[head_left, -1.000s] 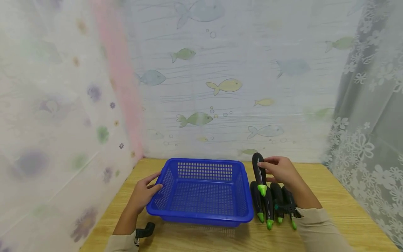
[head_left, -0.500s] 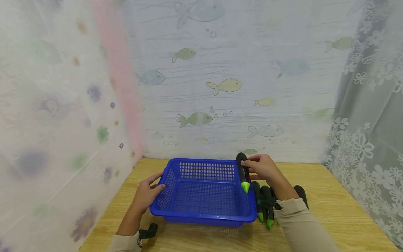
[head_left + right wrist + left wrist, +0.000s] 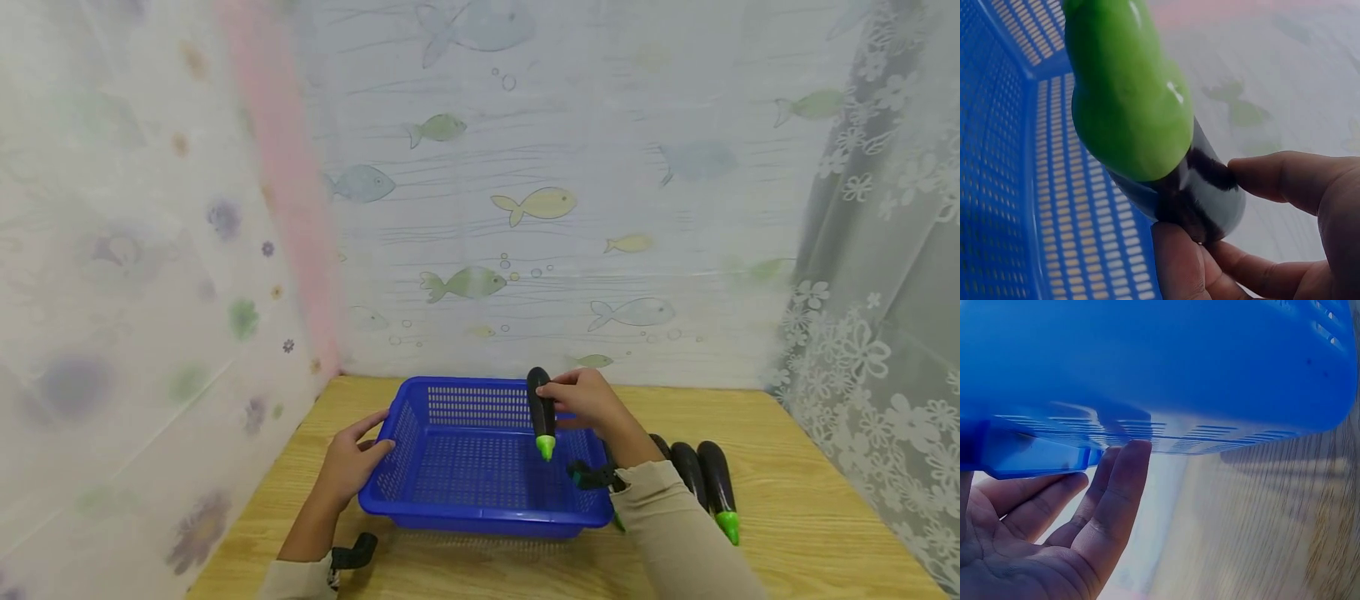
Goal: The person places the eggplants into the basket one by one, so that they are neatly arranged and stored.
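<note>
Fish-print backdrop (image 3: 465, 167) — pale, wood-grain table (image 3: 810, 492), flowered curtain (image 3: 862, 342)

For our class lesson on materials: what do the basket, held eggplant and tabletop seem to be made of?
Basket: probably moulded plastic, smooth and faintly shiny, given its regular slots and rounded rim.
Held eggplant: glossy, with sharp highlights on the green cap; real vegetable or plastic replica, I cannot tell.
Tabletop: wood or wood-look laminate, judging by its grain.
</note>
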Available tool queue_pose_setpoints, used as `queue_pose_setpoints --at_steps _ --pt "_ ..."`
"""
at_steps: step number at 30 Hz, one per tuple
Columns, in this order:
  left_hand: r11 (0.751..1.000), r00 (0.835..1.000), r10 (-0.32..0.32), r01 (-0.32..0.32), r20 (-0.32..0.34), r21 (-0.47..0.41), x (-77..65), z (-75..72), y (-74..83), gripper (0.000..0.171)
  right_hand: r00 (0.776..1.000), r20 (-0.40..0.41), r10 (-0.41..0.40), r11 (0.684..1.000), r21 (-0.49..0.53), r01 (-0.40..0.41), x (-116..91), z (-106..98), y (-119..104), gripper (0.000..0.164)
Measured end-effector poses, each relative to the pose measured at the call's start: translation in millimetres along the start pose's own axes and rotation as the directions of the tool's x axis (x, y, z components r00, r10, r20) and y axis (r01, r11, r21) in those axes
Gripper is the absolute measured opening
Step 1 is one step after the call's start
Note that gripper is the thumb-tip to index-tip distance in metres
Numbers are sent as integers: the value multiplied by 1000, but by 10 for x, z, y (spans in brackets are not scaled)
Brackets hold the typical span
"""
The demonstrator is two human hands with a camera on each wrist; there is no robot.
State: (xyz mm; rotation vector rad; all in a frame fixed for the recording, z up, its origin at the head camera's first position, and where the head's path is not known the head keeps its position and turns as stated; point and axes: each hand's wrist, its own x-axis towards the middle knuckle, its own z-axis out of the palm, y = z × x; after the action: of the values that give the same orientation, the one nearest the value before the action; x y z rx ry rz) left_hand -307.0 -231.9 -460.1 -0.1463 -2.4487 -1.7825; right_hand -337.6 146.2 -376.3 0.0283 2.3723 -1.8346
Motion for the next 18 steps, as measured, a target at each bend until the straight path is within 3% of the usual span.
queue_pose_setpoints --at_steps 18 --pt "1000 1000 -17 17 -8 18 -27 48 24 54 996 62 58 996 70 -62 244 490 -9 51"
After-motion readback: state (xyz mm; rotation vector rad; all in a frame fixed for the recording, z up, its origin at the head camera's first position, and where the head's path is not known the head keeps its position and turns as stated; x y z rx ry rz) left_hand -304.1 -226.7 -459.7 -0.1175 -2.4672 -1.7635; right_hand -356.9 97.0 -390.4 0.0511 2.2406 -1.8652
